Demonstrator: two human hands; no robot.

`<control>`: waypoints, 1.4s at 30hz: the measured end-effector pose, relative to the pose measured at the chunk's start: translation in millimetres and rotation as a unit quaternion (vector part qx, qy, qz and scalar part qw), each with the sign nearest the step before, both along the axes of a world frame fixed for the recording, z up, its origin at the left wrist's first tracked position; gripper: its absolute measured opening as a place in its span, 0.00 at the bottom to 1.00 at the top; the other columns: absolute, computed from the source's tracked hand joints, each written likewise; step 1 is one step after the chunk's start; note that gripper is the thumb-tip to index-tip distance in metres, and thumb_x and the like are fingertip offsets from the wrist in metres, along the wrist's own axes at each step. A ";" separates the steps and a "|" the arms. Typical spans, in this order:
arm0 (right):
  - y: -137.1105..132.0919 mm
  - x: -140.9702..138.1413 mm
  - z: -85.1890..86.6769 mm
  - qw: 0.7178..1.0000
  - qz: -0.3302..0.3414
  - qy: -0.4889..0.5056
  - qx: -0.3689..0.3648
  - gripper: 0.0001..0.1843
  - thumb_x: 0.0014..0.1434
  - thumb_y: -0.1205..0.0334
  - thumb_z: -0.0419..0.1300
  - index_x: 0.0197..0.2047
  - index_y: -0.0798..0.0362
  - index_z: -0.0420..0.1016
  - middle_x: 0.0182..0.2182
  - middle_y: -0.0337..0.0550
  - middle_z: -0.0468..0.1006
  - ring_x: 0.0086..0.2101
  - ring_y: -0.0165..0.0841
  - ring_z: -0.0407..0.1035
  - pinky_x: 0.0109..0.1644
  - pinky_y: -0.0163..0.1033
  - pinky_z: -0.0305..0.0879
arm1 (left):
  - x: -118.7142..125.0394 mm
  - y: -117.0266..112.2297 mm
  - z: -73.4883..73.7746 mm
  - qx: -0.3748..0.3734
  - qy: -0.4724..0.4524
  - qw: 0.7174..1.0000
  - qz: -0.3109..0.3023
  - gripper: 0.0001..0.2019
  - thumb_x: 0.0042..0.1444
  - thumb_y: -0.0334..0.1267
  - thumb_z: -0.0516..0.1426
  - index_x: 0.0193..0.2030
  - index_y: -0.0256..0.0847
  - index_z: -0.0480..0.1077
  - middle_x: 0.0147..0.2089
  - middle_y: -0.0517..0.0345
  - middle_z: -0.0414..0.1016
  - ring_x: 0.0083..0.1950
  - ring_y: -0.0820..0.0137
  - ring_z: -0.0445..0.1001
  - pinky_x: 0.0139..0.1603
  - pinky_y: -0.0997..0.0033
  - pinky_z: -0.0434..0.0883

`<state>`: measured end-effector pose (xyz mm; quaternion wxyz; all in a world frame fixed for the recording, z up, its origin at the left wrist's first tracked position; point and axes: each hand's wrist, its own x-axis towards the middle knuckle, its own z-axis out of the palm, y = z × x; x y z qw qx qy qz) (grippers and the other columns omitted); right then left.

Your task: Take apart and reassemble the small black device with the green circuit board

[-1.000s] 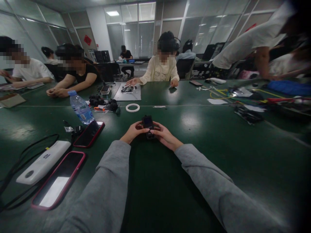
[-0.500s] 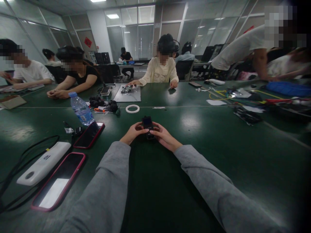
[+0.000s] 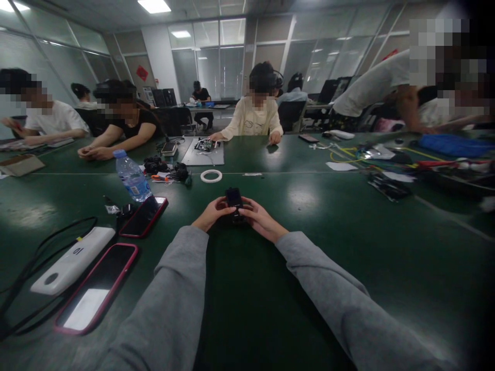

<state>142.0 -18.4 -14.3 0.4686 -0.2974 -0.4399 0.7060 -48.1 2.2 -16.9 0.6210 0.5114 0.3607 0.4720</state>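
Between both hands is a small black handheld device (image 3: 233, 198) with a dark screen at its top end, held just over the green table (image 3: 247, 288). My left hand (image 3: 212, 213) grips its left side, thumb across the front. On the opposite side my right hand (image 3: 261, 217) has its thumb on the lower face and fingers round the edge. Both hands are closed on it; the fingers behind the device are hidden. A white ring (image 3: 211, 176) that looks like a tape roll lies beyond my left hand.
To the left lie two phones (image 3: 144, 216) in red and pink cases, a white device marked 10 (image 3: 73, 260), black cables and a water bottle (image 3: 132, 175). Cable bundles (image 3: 166, 170) sit behind. Several people sit around the table; wires and a blue pouch (image 3: 456, 145) are at far right.
The camera view has tilted up slightly, so the scene sits a little lower. My hands keep the same grip on the device. The person at right has shifted slightly.
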 end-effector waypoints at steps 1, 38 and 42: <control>-0.3 0.1 -0.1 1.000 0.000 0.000 -0.001 0.34 0.46 0.64 0.71 0.56 0.47 0.65 0.44 0.41 0.73 0.44 0.31 0.70 0.47 0.36 0.68 | -0.5 -0.6 0.4 -0.009 -0.006 1.000 -0.002 0.29 0.41 0.37 0.68 0.52 0.35 0.68 0.46 0.49 0.74 0.47 0.66 0.72 0.52 0.62 0.65; -3.4 -4.1 3.6 0.999 -0.038 0.006 -0.019 0.30 0.45 0.62 0.72 0.51 0.52 0.68 0.41 0.42 0.75 0.40 0.30 0.72 0.43 0.34 0.69 | 6.4 -5.0 1.4 -0.033 -0.058 0.997 0.029 0.21 0.49 0.47 0.64 0.46 0.37 0.71 0.46 0.51 0.75 0.46 0.68 0.73 0.52 0.65 0.67; -2.2 -5.1 3.5 0.997 -0.059 0.018 -0.049 0.27 0.46 0.59 0.71 0.48 0.52 0.69 0.40 0.41 0.75 0.36 0.29 0.71 0.38 0.33 0.69 | 7.4 -2.5 -0.8 -0.039 -0.045 0.998 0.036 0.22 0.50 0.53 0.62 0.44 0.37 0.73 0.44 0.50 0.75 0.44 0.68 0.73 0.49 0.65 0.67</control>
